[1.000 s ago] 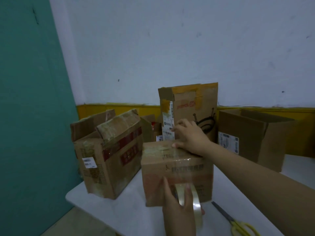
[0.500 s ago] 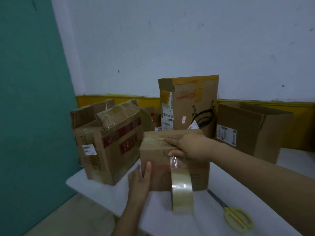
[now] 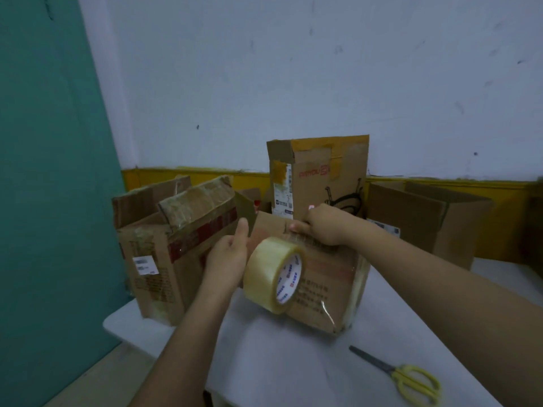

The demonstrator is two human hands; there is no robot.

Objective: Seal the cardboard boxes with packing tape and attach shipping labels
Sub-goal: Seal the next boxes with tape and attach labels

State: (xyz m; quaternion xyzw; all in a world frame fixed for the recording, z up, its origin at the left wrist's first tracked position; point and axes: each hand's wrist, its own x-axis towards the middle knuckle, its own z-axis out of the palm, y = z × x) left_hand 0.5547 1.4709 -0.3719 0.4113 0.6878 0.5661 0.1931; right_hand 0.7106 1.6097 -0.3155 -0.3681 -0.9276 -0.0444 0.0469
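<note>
A small cardboard box (image 3: 326, 292) stands tipped toward me at the middle of the white table (image 3: 279, 365). My right hand (image 3: 323, 227) grips its top edge, fingers curled over a strip of clear tape. A roll of clear packing tape (image 3: 264, 274) hangs from that strip in front of the box. My left hand (image 3: 226, 254) rests against the box's left side with the thumb straight up. The roll hides its fingers. An old white label (image 3: 145, 264) sits on the worn box to the left.
A worn open box (image 3: 158, 277) stands at the left, close to the table's edge. A tall box (image 3: 317, 177) is behind the small one, and an open box (image 3: 417, 218) lies at the right. Yellow-handled scissors (image 3: 411, 380) lie at the near right.
The small box has been tipped and turned so another face looks at me. My right hand moved to its top edge. The roll swung up, and my left hand rose along the box's left side.
</note>
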